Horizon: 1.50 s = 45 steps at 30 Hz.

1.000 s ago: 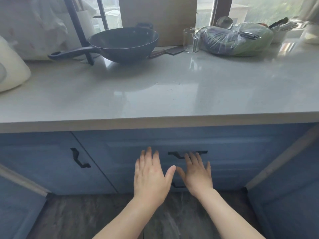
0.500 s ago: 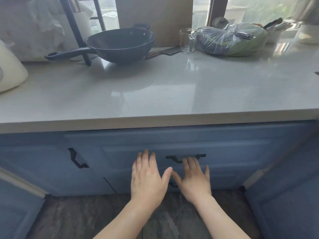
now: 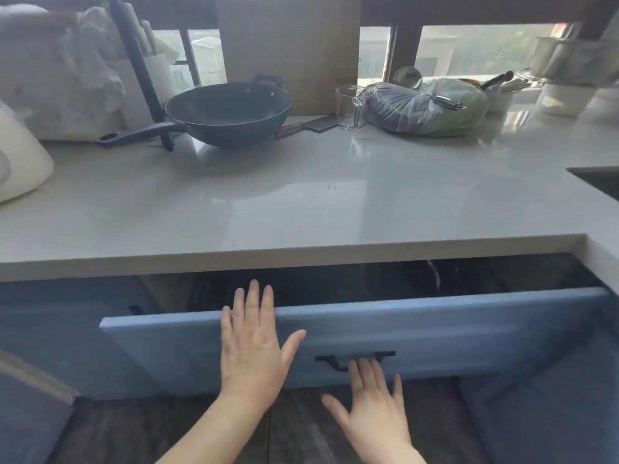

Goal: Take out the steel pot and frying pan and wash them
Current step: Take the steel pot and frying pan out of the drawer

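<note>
A blue drawer (image 3: pixel 435 326) under the counter stands pulled out. Its inside is dark; a curved dark shape (image 3: pixel 435 277) shows at the back right, and I cannot tell what it is. My left hand (image 3: pixel 254 343) lies flat with spread fingers over the drawer front, fingertips reaching past its top edge. My right hand (image 3: pixel 371 400) is lower, its straight fingers touching the underside of the black handle (image 3: pixel 355 358). A dark frying pan (image 3: pixel 227 112) with a long handle sits at the back of the counter. No steel pot is visible.
The pale countertop (image 3: pixel 301 202) carries a glass cup (image 3: pixel 350 107), a knife (image 3: pixel 308 127), a bagged bundle (image 3: pixel 425 108) and a white appliance (image 3: pixel 20 162). A sink corner (image 3: pixel 599 180) shows at right. A closed blue cabinet (image 3: pixel 50 329) is left of the drawer.
The drawer, closed before, now stands pulled out toward me. My left hand rose to its top edge; my right hand stayed at the handle. The view shifted lower and closer.
</note>
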Tool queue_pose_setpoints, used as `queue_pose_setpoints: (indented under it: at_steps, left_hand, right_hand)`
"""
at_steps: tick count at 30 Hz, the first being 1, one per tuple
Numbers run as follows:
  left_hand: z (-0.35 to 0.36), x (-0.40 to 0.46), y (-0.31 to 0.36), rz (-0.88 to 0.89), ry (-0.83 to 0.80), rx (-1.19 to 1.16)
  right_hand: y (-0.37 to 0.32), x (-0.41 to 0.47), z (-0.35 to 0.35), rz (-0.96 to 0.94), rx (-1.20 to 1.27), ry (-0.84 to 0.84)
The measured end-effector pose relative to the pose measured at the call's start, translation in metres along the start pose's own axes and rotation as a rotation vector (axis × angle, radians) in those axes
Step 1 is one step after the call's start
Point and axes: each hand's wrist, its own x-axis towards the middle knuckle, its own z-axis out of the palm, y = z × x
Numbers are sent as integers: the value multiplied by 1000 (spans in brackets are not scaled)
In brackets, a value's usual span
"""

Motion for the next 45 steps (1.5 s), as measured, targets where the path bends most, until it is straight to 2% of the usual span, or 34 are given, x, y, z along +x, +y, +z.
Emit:
queue_pose_setpoints:
  at_steps: [2,3,6,8,10,12,15,32,45]
  left_hand:
    - [-5,-5,-3,-30,-35,-10]
    - [-6,-12,-3,-33,-43,-16]
    - [-11,-33,-3,-36,-65,-33]
    - [-15,-45,-3,-40,-98,-35]
    - [-20,-54,-4,-45,-118,-36]
    - [-24,-61,-4,-51,-132,-36]
    - [-27,-70,-5,-52,-127,-43]
    - [-46,-119,-3,-30,-184,-69]
    - [-59,-156,-4,-44,-300,-87]
  right_hand:
    - [5,-26,-7,-92,62,60]
    - [7,-39,-20,-149,123,184]
    - [17,-58,-66,-289,315,697]
    - [30,-64,-95,-255,349,802]
    - [45,-61,-115,-119,250,728]
    - [58,-57,-121,29,138,571]
    - [70,-59,-113,104,80,384]
    - [68,-116,-95,152,90,373]
    - [72,-155,-95,150,112,250]
